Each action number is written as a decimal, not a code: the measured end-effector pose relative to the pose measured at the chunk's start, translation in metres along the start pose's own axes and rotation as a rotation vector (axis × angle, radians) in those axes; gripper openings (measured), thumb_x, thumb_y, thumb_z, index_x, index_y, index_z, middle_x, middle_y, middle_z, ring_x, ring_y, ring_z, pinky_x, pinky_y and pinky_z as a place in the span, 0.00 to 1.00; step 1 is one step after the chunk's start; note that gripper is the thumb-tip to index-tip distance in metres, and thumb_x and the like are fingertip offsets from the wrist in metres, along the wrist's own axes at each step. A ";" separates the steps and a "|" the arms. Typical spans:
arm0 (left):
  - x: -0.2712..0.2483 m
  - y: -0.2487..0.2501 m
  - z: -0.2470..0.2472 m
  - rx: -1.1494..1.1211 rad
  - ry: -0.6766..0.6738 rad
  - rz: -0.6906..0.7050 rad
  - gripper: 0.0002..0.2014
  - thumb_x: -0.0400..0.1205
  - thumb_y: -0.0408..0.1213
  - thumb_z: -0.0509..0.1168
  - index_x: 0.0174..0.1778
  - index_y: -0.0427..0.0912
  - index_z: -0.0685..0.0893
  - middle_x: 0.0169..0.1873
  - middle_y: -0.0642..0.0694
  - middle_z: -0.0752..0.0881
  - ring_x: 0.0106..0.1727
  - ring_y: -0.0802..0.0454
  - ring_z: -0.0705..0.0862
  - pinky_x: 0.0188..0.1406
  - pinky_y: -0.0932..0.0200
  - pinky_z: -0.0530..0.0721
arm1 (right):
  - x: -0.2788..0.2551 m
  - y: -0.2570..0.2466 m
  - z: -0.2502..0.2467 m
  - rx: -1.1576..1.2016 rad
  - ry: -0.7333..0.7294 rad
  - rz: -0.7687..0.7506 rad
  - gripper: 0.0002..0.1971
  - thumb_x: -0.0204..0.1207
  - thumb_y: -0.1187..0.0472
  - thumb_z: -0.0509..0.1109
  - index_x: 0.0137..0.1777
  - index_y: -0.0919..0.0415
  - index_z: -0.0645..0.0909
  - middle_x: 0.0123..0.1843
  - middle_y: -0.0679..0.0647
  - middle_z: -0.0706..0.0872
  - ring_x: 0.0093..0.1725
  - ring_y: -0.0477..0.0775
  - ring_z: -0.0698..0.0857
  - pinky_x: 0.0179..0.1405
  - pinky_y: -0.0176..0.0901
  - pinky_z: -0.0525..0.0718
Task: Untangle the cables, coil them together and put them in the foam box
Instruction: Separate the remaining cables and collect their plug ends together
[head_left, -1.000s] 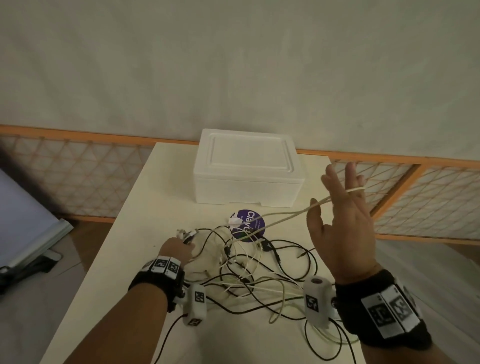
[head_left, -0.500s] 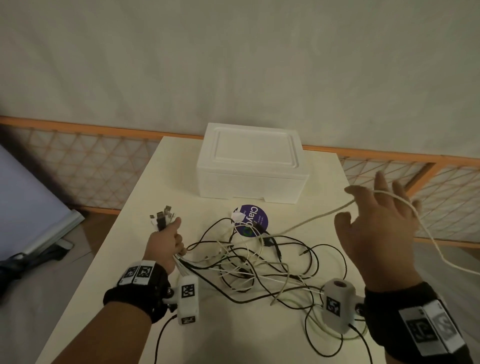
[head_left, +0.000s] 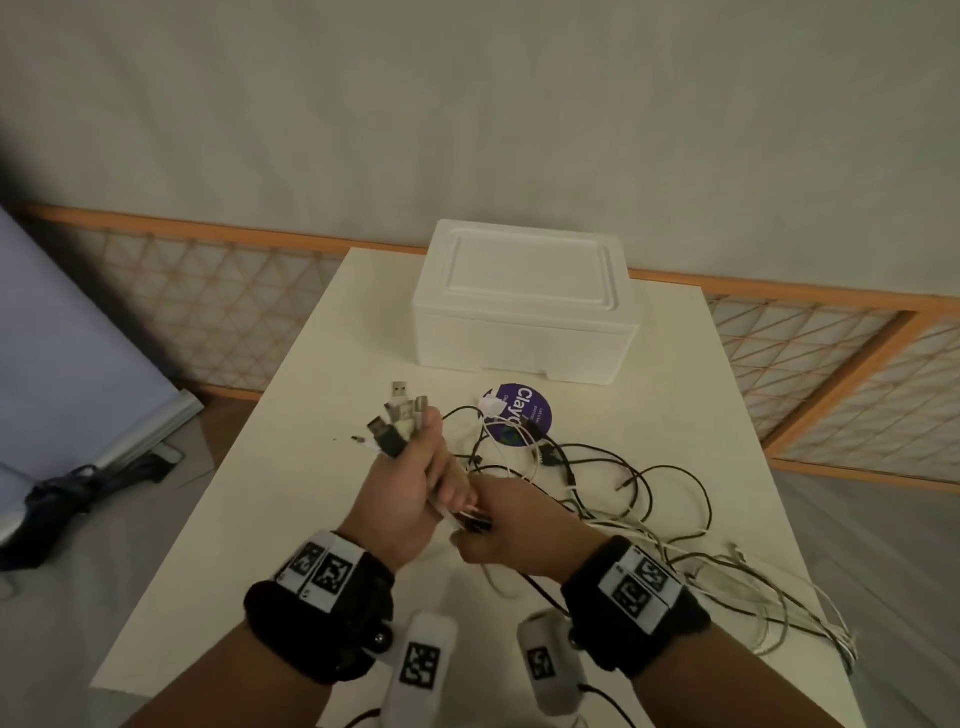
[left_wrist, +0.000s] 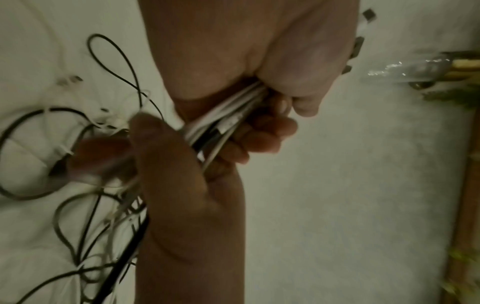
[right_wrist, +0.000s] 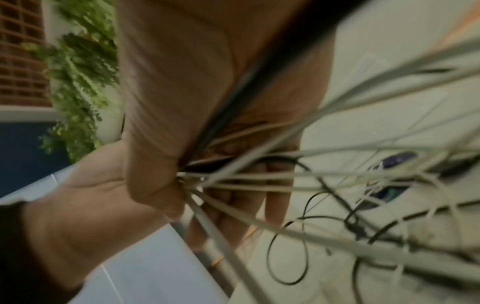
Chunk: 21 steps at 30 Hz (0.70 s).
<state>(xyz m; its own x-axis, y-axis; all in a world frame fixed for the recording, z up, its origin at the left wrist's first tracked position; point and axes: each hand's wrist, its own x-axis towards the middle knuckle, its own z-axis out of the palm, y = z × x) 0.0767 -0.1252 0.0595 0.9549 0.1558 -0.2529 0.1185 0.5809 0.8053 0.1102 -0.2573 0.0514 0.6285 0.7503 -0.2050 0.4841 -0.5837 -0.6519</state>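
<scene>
My left hand (head_left: 415, 483) is raised over the table's middle and grips a bundle of black and white cables (left_wrist: 228, 121); their USB plugs (head_left: 397, 415) stick out above the fist. My right hand (head_left: 498, 519) has closed round the same bundle just below the left, as the left wrist view shows. The rest of the cables (head_left: 649, 509) trail loose and tangled over the table to the right, some hanging past its right edge. The white foam box (head_left: 524, 301) stands at the table's far end with its lid on.
A round purple sticker (head_left: 519, 413) lies on the cream table (head_left: 311, 415) in front of the box. An orange-framed mesh fence (head_left: 208, 291) runs behind the table. A pale board (head_left: 62, 364) leans on the floor at the left.
My left hand lifted the plug ends off the table. My right hand let the long white cable go, came in from the right and took hold of the bundle below the left hand.
</scene>
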 end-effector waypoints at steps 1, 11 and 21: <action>-0.002 0.002 -0.008 -0.043 0.034 0.004 0.26 0.79 0.52 0.61 0.18 0.44 0.65 0.14 0.46 0.62 0.16 0.51 0.64 0.24 0.58 0.72 | -0.001 0.003 0.001 -0.080 -0.029 -0.009 0.13 0.67 0.55 0.72 0.49 0.58 0.78 0.43 0.55 0.85 0.42 0.56 0.83 0.41 0.46 0.81; -0.023 -0.010 -0.154 -0.229 0.628 -0.137 0.24 0.87 0.45 0.58 0.26 0.48 0.57 0.11 0.53 0.59 0.09 0.57 0.57 0.14 0.71 0.62 | -0.071 0.120 0.002 -0.283 -0.518 0.451 0.19 0.70 0.45 0.71 0.58 0.52 0.78 0.56 0.50 0.83 0.58 0.53 0.83 0.52 0.42 0.77; -0.024 -0.053 -0.138 -0.144 0.603 -0.295 0.21 0.84 0.33 0.62 0.28 0.47 0.62 0.12 0.52 0.61 0.11 0.57 0.58 0.11 0.66 0.63 | 0.003 0.098 0.016 -0.357 -0.013 0.286 0.11 0.81 0.51 0.60 0.55 0.53 0.81 0.52 0.50 0.84 0.55 0.53 0.82 0.49 0.41 0.75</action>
<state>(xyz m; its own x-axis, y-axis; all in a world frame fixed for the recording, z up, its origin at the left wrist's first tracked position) 0.0098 -0.0495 -0.0510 0.5643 0.3681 -0.7390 0.2736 0.7612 0.5880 0.1504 -0.3075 -0.0248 0.7609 0.5461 -0.3503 0.4735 -0.8366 -0.2756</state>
